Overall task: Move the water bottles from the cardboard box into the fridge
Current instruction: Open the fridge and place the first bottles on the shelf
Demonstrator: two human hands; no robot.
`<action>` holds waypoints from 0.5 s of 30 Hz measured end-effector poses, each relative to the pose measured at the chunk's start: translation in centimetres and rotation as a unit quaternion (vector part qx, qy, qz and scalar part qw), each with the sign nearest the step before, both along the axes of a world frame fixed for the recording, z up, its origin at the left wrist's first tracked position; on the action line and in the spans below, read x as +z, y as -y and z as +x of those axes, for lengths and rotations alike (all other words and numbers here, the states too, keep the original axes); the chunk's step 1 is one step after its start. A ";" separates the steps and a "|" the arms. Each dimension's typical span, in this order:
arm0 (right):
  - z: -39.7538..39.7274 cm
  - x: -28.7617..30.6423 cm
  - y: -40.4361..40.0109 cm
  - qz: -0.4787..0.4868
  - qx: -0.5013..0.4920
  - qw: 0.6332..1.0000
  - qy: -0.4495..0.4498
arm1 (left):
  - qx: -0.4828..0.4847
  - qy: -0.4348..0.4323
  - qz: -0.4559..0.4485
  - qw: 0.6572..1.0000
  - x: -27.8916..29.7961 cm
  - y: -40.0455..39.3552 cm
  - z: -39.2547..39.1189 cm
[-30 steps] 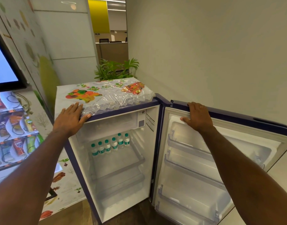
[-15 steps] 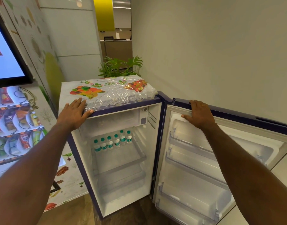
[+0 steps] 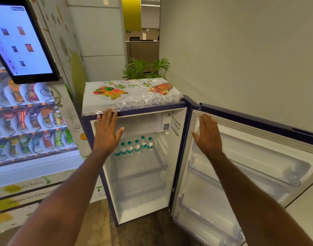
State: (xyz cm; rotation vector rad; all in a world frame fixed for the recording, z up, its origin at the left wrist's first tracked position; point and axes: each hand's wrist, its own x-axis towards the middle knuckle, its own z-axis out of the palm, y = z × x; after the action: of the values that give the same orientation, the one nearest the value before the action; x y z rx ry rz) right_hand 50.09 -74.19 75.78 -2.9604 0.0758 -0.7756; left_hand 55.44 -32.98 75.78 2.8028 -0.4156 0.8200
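We stand before the open fridge (image 3: pixel 139 174) with both hands raised and holding nothing: the left hand (image 3: pixel 106 134) is flat, fingers straight, in front of the top edge of the cabinet, and the right hand (image 3: pixel 208 134) is just as flat near the top of the open door (image 3: pixel 249 157) — whether either touches the fridge we cannot tell. The water bottles (image 3: pixel 134 147) we can see stand upright in a row at the back of the upper shelf; the cardboard box is not in view, so we cannot say how many remain. We judge the step is to fetch more — so we should leave the door wide open and turn toward the box. New bottles should go in front of the row, set down upright without knocking those behind.
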 end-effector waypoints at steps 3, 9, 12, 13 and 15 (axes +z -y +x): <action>-1.0 -2.2 -2.8 0.011 0.044 0.999 -0.012 | -0.010 -0.029 -0.003 1.000 -3.0 0.9 -2.7; -2.1 -6.7 -7.9 0.020 0.114 0.992 -0.048 | 0.006 -0.110 0.005 0.994 -8.5 0.8 -6.1; -1.9 -8.5 -10.1 0.025 0.139 0.987 -0.072 | 0.022 -0.146 0.004 0.989 -10.5 0.6 -7.3; -1.9 -9.0 -10.9 0.027 0.148 0.985 -0.082 | 0.023 -0.158 0.007 0.987 -11.0 0.5 -7.7; -1.6 -9.8 -12.6 0.023 0.163 0.981 -0.103 | 0.027 -0.182 0.028 0.982 -12.1 0.2 -8.1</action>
State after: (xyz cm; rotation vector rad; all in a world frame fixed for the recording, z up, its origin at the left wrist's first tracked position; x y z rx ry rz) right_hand 48.49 -61.59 66.00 -2.8875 -0.3625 -0.4182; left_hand 47.35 -33.19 63.66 2.9394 -0.3055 0.2928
